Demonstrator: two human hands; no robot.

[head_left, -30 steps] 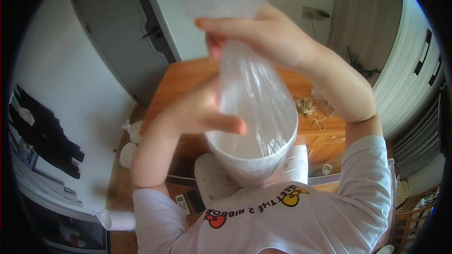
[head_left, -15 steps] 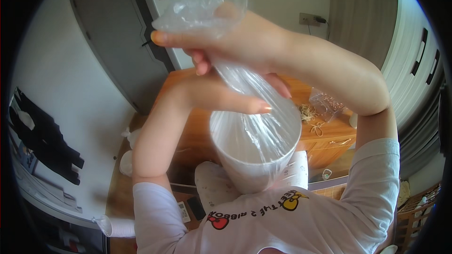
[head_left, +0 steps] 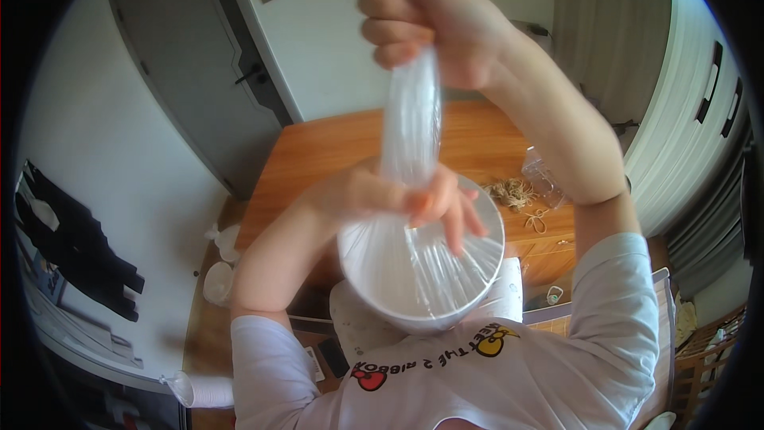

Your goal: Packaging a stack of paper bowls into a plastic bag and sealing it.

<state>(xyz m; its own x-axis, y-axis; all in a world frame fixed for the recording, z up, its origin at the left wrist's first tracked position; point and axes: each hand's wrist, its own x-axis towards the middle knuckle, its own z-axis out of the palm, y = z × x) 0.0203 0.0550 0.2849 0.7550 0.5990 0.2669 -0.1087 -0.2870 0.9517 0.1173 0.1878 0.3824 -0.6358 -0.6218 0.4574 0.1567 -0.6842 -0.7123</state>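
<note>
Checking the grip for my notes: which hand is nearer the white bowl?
Left. The left hand pinches the plastic bag right at the bowl rim; the right hand grips the bag's top, high above it.

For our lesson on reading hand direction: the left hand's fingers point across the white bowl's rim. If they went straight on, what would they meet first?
The left hand pinches the clear plastic wrap above the white bowl. Its fingers point rightward; beyond them probably the right forearm, though depth is unclear.
</note>
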